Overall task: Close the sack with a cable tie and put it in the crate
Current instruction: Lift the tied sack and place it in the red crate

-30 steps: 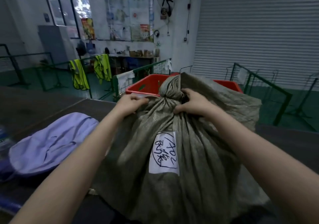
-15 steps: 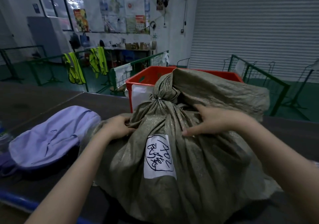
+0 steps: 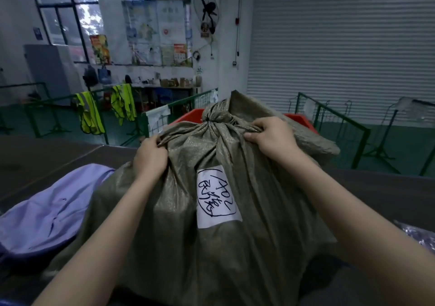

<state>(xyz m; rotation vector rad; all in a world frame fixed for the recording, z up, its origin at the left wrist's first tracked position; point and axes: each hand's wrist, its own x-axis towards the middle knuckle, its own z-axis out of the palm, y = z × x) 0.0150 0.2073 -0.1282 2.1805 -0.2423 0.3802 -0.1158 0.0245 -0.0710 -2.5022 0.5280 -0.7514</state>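
Head view: my left hand and right hand each grip bunched fabric of the olive sack, fingers clamped on it either side of the tied neck. Sack sits on the dark tabletop. Red crate just beyond my fingers. White handwritten label below them. Lilac cloth left.

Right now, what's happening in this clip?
A person is handling a large olive woven sack that sits on a dark table. Its neck is already gathered and cinched at the tie. The left hand and the right hand each grip a fold of fabric just below the neck. The red crate stands right behind the sack, which is not in it yet.
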